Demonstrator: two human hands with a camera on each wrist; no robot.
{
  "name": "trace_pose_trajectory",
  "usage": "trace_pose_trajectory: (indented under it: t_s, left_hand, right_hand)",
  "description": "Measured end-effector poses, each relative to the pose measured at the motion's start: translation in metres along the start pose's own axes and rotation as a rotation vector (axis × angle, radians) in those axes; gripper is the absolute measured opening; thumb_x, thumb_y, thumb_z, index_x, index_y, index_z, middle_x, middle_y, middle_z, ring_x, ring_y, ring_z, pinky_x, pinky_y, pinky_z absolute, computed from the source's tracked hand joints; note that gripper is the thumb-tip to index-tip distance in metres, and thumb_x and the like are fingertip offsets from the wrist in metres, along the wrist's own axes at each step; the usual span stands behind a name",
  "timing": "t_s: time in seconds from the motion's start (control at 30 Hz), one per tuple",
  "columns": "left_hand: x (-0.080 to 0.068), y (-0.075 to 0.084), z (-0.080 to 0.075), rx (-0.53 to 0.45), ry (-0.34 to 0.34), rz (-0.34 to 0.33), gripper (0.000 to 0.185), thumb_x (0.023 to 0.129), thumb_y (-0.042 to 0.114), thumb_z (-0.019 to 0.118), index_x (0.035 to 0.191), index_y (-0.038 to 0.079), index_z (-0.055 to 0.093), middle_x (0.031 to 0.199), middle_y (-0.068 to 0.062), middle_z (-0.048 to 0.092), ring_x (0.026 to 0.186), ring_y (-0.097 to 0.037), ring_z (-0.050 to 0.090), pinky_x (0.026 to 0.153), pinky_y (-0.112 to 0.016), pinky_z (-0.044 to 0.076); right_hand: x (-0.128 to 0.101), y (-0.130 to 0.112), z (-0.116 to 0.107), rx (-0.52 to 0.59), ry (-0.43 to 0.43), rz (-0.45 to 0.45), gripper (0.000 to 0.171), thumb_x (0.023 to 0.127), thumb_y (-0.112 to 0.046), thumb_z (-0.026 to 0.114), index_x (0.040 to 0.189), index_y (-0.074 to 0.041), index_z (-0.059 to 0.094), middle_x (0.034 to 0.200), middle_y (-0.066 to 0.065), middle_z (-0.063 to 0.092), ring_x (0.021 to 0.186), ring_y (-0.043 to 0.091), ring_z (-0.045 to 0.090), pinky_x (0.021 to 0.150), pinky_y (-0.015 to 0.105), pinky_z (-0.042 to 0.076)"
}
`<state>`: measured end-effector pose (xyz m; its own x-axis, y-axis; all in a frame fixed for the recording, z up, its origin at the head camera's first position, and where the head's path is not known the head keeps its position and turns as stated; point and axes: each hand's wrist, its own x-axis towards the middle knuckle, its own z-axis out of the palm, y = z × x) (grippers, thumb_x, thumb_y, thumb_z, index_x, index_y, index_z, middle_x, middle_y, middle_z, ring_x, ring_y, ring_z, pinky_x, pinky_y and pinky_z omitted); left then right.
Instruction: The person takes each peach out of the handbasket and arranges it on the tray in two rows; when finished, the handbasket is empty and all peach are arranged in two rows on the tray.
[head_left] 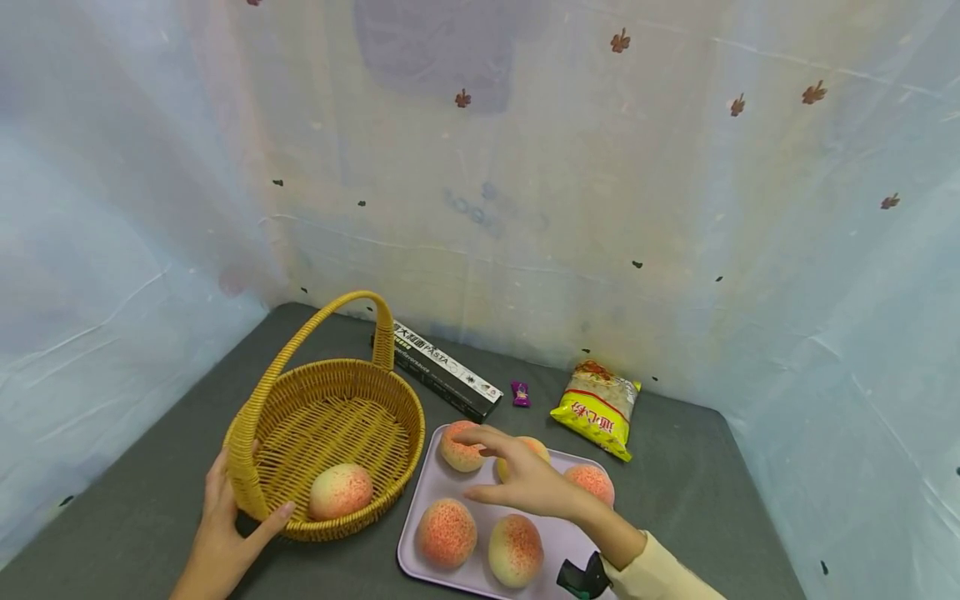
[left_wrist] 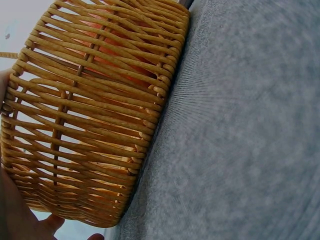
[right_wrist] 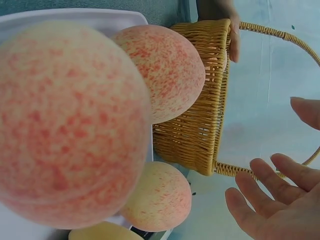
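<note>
A woven yellow basket point(head_left: 330, 417) with a hoop handle stands on the grey table and holds one peach point(head_left: 341, 491). My left hand point(head_left: 228, 521) grips the basket's near rim, thumb against the wall; the wicker wall point(left_wrist: 85, 115) fills the left wrist view. To its right a lilac tray point(head_left: 431, 475) carries several peaches, among them a near-left peach point(head_left: 446, 533) and a far-left peach point(head_left: 459, 454). My right hand point(head_left: 517, 475) hovers open over the far peaches, fingers spread, holding nothing. In the right wrist view its fingertips point(right_wrist: 265, 200) show beside peaches point(right_wrist: 65, 125) and the basket point(right_wrist: 205, 110).
Behind the tray lie a black pasta box point(head_left: 446, 371), a small purple candy point(head_left: 521, 393) and a yellow noodle bag point(head_left: 597, 408). Pale plastic sheeting walls in the table at the back and both sides. Bare grey tabletop point(head_left: 697, 492) lies right of the tray.
</note>
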<state>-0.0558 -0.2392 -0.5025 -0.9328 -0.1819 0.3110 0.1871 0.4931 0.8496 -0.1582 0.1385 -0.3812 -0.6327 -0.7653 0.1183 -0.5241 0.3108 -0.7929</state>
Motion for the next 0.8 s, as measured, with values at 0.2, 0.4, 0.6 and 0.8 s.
trace_pose_trajectory:
  t_s: [0.2,0.4,0.6,0.8]
  left_hand:
    - [0.0,0.001,0.0,-0.008,0.0,0.009,0.093,0.089,0.011,0.076,0.161,0.023,0.018,0.163,-0.005,-0.005,0.147,-0.007,-0.008,0.098,-0.082,0.009]
    - [0.001,0.001,0.0,-0.025,0.003,0.011,0.093,0.089,0.009,0.075,0.161,0.025,0.019,0.163,-0.004,-0.005,0.148,-0.013,-0.007,0.097,-0.082,0.009]
    - [0.002,0.001,0.0,-0.027,0.005,0.019,0.093,0.088,0.008,0.076,0.161,0.025,0.02,0.163,-0.004,-0.004,0.147,-0.009,-0.007,0.098,-0.082,0.008]
    - [0.002,0.001,0.0,-0.024,0.007,0.023,0.093,0.088,0.008,0.076,0.161,0.024,0.02,0.164,-0.003,-0.005,0.147,-0.007,-0.007,0.099,-0.081,0.007]
  right_hand:
    - [0.005,-0.005,0.001,-0.002,-0.027,-0.006,0.063,0.088,-0.013,0.076,0.145,-0.012,0.049,0.147,0.009,0.049,0.134,0.023,0.046,0.107,0.049,0.04]
    - [0.011,-0.007,0.002,0.004,-0.067,-0.004,0.055,0.09,-0.011,0.074,0.141,-0.011,0.053,0.145,0.002,0.05,0.134,0.022,0.046,0.107,0.045,0.04]
    - [0.021,-0.009,0.006,-0.044,-0.107,0.002,0.049,0.092,-0.016,0.072,0.139,-0.011,0.057,0.143,0.003,0.051,0.134,0.014,0.042,0.11,0.035,0.036]
    - [0.036,-0.012,0.009,-0.106,-0.163,-0.017,0.055,0.095,-0.018,0.069,0.145,-0.007,0.05,0.147,0.006,0.05,0.135,0.013,0.042,0.111,0.033,0.036]
